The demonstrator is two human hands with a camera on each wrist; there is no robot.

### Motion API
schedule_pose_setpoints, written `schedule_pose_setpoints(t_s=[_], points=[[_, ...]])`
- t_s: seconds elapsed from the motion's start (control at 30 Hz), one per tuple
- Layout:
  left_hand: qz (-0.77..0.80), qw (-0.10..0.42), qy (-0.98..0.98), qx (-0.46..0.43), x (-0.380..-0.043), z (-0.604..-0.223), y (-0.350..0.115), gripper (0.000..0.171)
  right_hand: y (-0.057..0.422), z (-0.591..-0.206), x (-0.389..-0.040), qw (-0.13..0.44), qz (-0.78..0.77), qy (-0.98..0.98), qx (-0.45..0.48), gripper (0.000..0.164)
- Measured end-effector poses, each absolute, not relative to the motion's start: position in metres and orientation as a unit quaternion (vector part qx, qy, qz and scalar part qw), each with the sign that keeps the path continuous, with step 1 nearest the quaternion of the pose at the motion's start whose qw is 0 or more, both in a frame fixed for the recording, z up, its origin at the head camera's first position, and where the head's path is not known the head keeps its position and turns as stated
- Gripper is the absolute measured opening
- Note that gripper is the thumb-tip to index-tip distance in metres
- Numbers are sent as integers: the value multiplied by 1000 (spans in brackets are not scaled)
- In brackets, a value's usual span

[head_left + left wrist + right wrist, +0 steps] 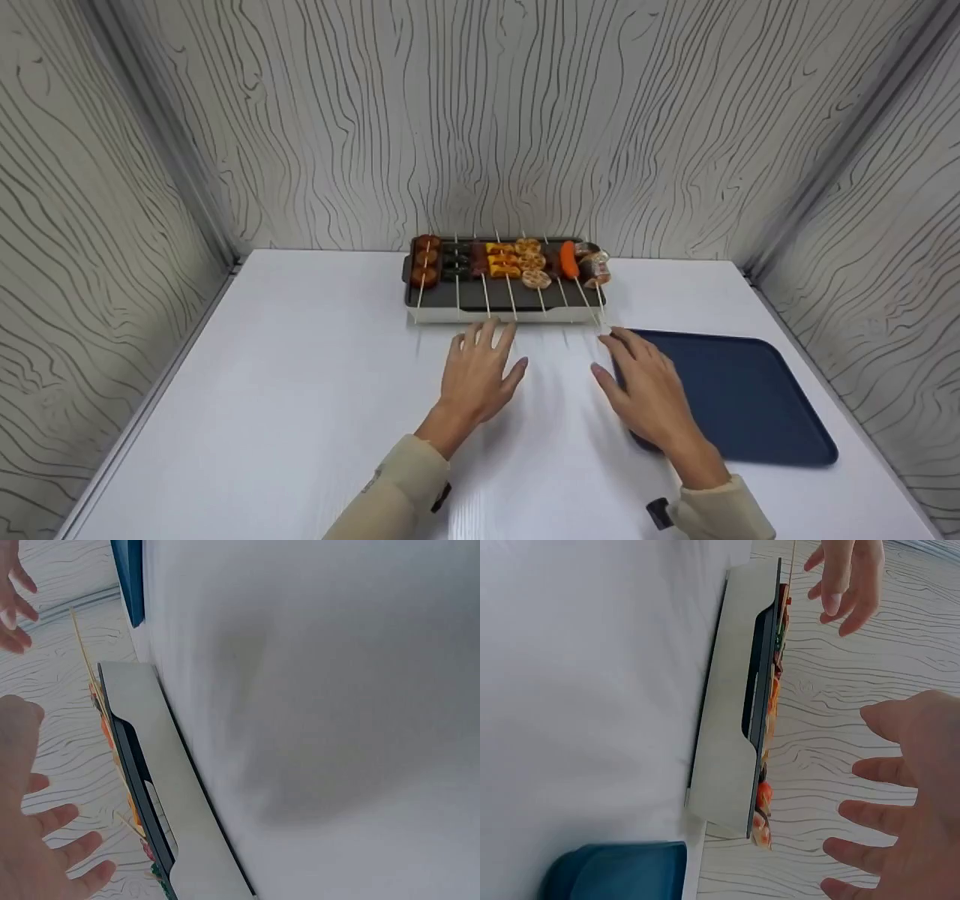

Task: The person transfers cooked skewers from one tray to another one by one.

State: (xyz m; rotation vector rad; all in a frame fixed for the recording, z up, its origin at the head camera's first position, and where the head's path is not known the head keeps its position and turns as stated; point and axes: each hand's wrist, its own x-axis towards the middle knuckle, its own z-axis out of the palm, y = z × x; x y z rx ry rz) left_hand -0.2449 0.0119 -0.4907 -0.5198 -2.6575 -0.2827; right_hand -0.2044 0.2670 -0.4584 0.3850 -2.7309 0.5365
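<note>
left grip and right grip, wide and empty, hover near colourful thin-sticked food skewers on a black-topped white oblong grill, far on the white desk. the apparent reaching step next calls for pinching one.

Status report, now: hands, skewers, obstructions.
Left hand and right hand empty. Skewers lie across grill. Blue tray at near right; nothing visible blocks grill.

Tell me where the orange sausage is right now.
In the head view, the orange sausage lies near the right end of the dark grill, just left of the rightmost skewer and beyond the right hand.
</note>
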Motion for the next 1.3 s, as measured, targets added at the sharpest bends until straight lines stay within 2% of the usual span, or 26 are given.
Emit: schedule_pose_setpoints(t_s=[0.17, 0.63, 0.93, 1.13, 1.3], points=[[-112, 194, -953, -204, -241, -494, 23, 45, 296, -461, -199, 155, 223, -956, 112, 38], [-156, 114, -940, -279, -232, -507, 64, 25, 398, -466, -190, 100, 266, -959, 7, 38], [-167, 59, -930, -323, -230, -505, 101, 28, 464, -475, -200, 55, 225, -970, -71, 49], [-178, 16, -934, -308, -233, -506, 123, 31, 498, -480, -206, 33, 191, -973, -126, 60], [-239, -34, -933, -268, -234, -509, 136, 43, 520, -491, -206, 8, 187, -969, -158, 68]])
